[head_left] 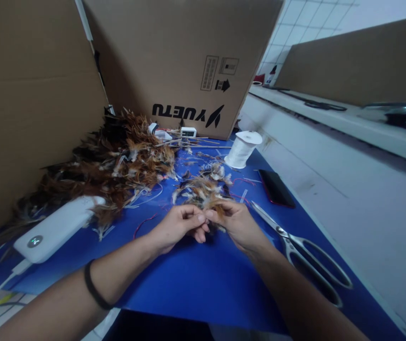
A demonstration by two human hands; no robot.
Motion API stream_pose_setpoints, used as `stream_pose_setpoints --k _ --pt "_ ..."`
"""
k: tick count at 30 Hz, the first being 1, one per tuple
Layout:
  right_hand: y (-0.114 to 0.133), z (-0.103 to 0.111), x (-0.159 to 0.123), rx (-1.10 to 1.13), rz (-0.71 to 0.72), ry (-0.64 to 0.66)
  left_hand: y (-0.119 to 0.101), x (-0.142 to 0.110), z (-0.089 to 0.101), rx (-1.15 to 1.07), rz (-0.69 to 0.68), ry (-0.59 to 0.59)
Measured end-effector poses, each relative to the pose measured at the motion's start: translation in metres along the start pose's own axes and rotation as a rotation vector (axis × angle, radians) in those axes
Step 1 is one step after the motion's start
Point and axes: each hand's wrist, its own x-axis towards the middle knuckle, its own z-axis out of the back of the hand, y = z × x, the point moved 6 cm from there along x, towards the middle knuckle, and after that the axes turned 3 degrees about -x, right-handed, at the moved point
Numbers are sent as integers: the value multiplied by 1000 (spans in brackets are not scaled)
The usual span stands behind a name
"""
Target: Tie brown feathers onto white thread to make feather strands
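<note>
My left hand (184, 225) and my right hand (236, 222) meet over the blue table, thumbs and fingertips pinched together. A brown feather (218, 208) shows at the fingers of my right hand, its lower end hidden in the pinch. What my left fingertips press on is too small to make out. Just beyond both hands lies a small heap of brown, white and dark feathers (199, 188). To the left spreads a much larger pile of brown and black feathers (131, 156).
Silver scissors (288, 239) and a dark phone (276, 188) lie at right, below a white spool (242, 149). A white power bank (60, 227) with a cable lies at left. Cardboard boxes (174, 57) wall off the back and left. Red thread (142, 226) lies on the blue tabletop (203, 284).
</note>
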Motion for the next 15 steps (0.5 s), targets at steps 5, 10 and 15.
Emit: stream_pose_setpoints --k 5,10,15 --pt "-1 1 0 37 -24 -1 3 -1 -2 -108 60 40" --pt "-2 0 0 46 -18 40 4 -1 -1 -110 81 80" --pt "2 -3 -1 51 4 100 4 -1 -1 -78 72 105"
